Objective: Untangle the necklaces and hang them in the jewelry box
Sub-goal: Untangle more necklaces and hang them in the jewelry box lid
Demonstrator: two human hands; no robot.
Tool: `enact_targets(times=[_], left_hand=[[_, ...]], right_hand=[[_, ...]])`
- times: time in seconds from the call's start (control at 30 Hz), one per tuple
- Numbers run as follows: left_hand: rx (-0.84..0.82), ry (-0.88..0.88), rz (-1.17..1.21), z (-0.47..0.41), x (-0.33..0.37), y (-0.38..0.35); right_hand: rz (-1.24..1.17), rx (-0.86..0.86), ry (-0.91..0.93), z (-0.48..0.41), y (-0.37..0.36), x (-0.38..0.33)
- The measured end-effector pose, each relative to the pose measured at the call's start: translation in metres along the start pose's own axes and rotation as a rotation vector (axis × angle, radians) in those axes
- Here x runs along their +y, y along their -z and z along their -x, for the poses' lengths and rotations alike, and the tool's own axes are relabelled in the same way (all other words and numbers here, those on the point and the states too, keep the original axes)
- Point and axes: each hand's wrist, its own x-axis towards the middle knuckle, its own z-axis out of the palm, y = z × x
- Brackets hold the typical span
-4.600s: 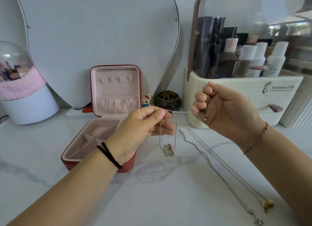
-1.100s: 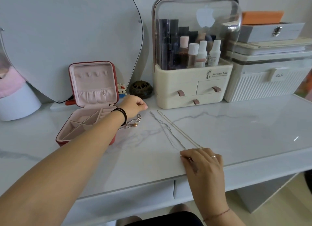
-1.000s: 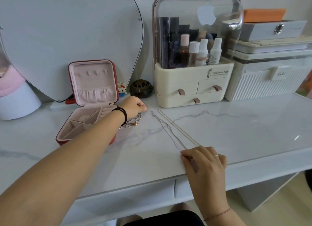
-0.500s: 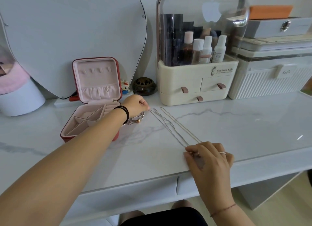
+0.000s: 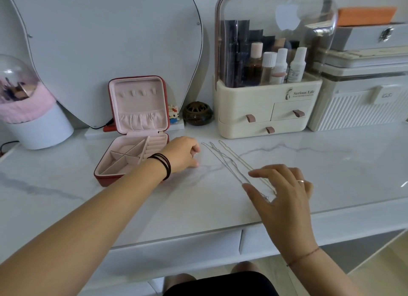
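Left hand [image 5: 184, 154]: curled loosely on the marble table [image 5: 331, 163], just right of the jewelry box – whether anything lies inside the curl cannot be told
Right hand [image 5: 284, 194]: fingers spread wide, hovering over the near ends of the chains, gripping nothing
Silver necklace [image 5: 223, 161]: laid out long on the table, running from near the left hand toward the right hand
Gold necklace [image 5: 235, 155]: stretched beside the silver one, close on its right
Jewelry box [image 5: 132, 158]: red outside, pink inside, lid upright – the four hooks in the lid are bare
Cosmetics organizer [image 5: 265, 110]: cream, at the back, behind the chains
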Motion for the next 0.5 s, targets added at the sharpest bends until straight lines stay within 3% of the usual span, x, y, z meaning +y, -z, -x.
enact_targets(times=[0.13, 0.2, 0.37, 0.43, 0.5], left_hand=[[0.15, -0.009, 0.151, 0.015, 0.003, -0.012], [0.188, -0.013, 0.245, 0.022, 0.002, -0.016], [0.281, 0.006, 0.668, 0.039, 0.005, -0.007], [0.309, 0.0, 0.824, 0.046, 0.008, 0.001], [0.326, -0.017, 0.913, 0.055, 0.01, 0.008]], right_hand=[[-0.115, -0.175, -0.016, -0.025, -0.01, -0.013], [-0.271, -0.316, -0.128, -0.036, -0.014, -0.021], [-1.137, -0.673, -0.959, -0.052, -0.027, -0.047], [-1.273, -0.793, -1.174, -0.054, -0.035, -0.054], [-1.312, -0.888, -1.271, -0.058, -0.045, -0.06]])
